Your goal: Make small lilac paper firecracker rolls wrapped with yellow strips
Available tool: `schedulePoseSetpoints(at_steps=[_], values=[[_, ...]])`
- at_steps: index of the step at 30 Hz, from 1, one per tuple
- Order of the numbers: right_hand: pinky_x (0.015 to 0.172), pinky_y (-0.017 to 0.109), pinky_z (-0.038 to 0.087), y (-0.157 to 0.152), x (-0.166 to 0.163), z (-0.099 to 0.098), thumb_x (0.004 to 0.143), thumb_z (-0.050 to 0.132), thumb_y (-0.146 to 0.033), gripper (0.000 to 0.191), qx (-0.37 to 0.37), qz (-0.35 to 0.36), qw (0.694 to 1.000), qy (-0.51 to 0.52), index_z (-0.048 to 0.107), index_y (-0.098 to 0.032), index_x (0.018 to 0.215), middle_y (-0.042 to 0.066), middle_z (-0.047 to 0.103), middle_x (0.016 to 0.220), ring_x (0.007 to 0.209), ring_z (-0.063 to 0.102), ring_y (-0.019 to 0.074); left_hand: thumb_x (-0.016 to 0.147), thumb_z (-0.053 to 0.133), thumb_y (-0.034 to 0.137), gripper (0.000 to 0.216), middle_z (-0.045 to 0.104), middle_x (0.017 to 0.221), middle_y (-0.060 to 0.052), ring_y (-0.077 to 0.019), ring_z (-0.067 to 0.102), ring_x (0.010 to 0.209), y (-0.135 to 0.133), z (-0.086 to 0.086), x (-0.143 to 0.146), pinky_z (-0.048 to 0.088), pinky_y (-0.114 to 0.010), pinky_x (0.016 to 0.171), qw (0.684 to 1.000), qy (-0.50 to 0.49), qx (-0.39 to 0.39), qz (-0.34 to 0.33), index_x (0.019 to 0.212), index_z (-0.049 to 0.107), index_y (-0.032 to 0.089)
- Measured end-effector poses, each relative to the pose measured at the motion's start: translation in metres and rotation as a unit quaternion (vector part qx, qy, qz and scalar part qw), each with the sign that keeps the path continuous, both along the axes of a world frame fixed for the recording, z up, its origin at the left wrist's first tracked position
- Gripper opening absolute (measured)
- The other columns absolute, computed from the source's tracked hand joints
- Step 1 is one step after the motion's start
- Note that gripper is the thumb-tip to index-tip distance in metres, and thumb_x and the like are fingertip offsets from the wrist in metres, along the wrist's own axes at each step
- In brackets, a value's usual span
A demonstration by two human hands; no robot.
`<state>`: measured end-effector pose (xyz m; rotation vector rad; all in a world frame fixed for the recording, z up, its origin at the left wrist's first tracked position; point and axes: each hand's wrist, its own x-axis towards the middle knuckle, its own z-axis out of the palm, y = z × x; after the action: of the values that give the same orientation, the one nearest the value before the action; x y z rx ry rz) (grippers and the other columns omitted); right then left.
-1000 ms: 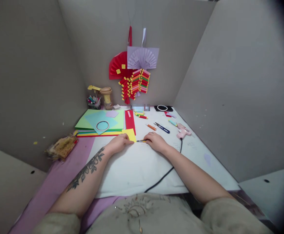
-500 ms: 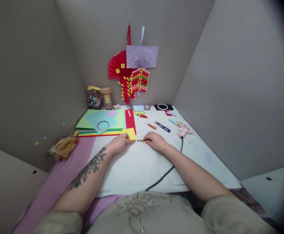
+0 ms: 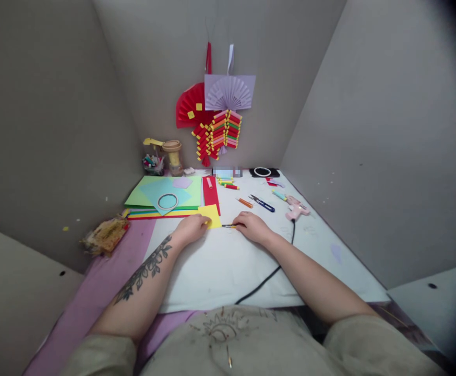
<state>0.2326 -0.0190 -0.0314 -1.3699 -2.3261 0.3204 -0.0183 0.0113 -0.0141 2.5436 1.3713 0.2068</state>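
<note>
My left hand (image 3: 192, 228) is at the middle of the table, its thumb and fingers closed on the lower left part of a small square sheet of yellow paper (image 3: 213, 215). Just right of the paper, my right hand (image 3: 250, 227) grips a slim tool (image 3: 229, 226) with a dark, narrow tip and some orange near the fingers. Its tip points left, close to the paper's lower right corner; whether they touch I cannot tell. My palm covers the rest of the tool, so its kind is unclear.
Beyond my hands lie an orange-handled tool (image 3: 246, 202), dark blue thread snips (image 3: 262, 203) and small paper rolls (image 3: 228, 183). A pink glue gun (image 3: 297, 209) trails a black cable (image 3: 259, 286) under my right forearm. Left are stacked coloured sheets (image 3: 142, 190) with a tape roll (image 3: 168, 194).
My left thumb and fingers have drawn back from the paper's lower right corner toward its left side, leaving more yellow showing. The tool in my right hand stays nearly in place.
</note>
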Motion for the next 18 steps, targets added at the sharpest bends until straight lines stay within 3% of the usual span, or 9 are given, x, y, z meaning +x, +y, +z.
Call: schedulePoseSetpoints(at_steps=[9,15,18], values=[[0.082,0.029,0.041,0.011,0.001,-0.008,0.08,0.056,-0.016,0.017,0.001,0.005,1.0,0.007,0.068,-0.021,0.091,0.006,0.061,0.09,0.09,0.054,0.0172,0.075,0.049,0.019,0.026,0.067,0.085,-0.006,-0.0187,0.059,0.075,-0.013,0.003,0.01,0.04,-0.024,0.06,0.994,-0.039,-0.05,0.091,0.096,0.064,0.018],[0.082,0.029,0.041,0.013,0.003,-0.01,0.081,0.056,-0.016,0.018,0.003,0.019,1.0,0.005,0.067,-0.021,0.093,0.005,0.061,0.091,0.091,0.054,0.0173,0.081,0.043,0.017,0.038,0.062,0.095,-0.003,-0.0156,0.057,0.08,-0.009,0.003,-0.002,0.04,-0.022,0.071,0.997,-0.031,-0.036,-0.055,0.111,0.064,0.027],[0.082,0.029,0.041,0.014,0.003,-0.01,0.081,0.055,-0.016,0.017,0.007,0.022,1.0,0.0,0.067,-0.021,0.092,0.005,0.061,0.091,0.092,0.053,0.0173,0.085,0.04,0.023,0.037,0.059,0.096,-0.002,-0.0157,0.056,0.079,-0.009,0.005,-0.006,0.038,-0.022,0.07,0.995,0.0,-0.028,-0.094,0.111,0.064,0.033]])
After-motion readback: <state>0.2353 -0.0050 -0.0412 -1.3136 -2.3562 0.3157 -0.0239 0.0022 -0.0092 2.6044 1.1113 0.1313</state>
